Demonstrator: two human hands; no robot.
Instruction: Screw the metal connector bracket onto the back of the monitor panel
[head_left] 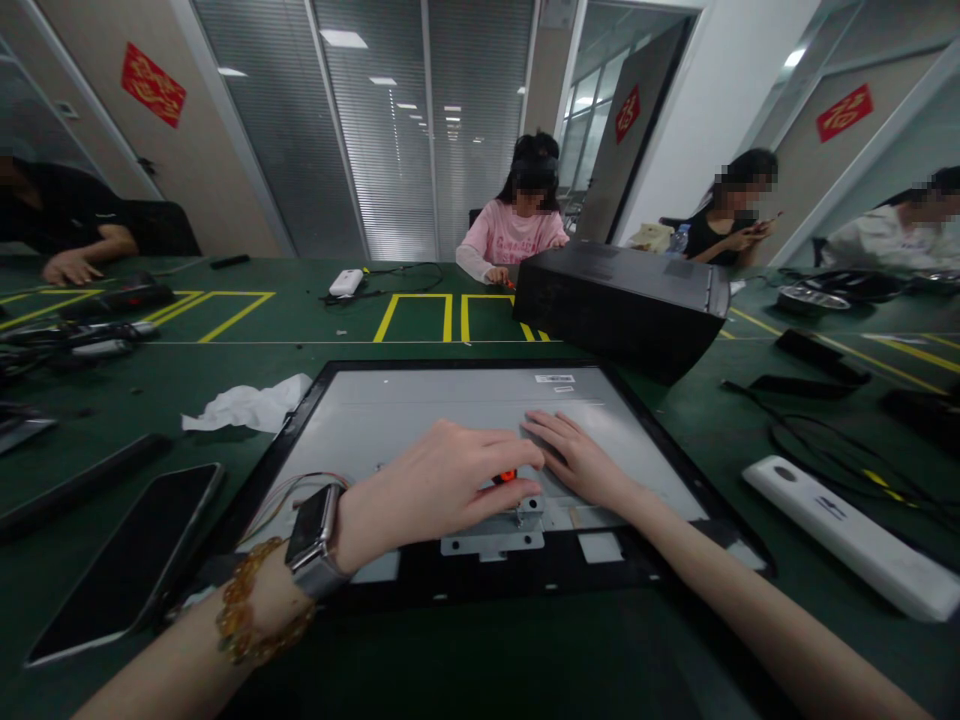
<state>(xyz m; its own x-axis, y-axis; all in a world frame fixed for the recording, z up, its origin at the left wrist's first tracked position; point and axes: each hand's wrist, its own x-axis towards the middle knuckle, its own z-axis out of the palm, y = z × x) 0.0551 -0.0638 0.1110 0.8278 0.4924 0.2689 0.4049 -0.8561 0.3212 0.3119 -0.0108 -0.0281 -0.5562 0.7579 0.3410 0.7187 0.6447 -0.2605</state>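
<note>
A display panel (442, 390) with a grey back and a black frame lies flat on the table before me. My left hand (457, 475), with a watch and a beaded bracelet on its wrist, pinches a small screwdriver (508, 477) with an orange-and-black handle. Its tip is hidden behind my fingers. Just below is a metal bracket (491, 543) with screw holes, at the panel's near edge. Flat on the grey back rests my right hand (577, 455), fingers stretched out. Thin wires (281, 490) run over the panel's left side.
Left of the panel lie a phone (131, 560), a black bar (82, 485) and a crumpled tissue (244, 405). A large black casing (619, 300) stands behind it. On the right are a white elongated device (847, 535) and cables. Several people sit around the table.
</note>
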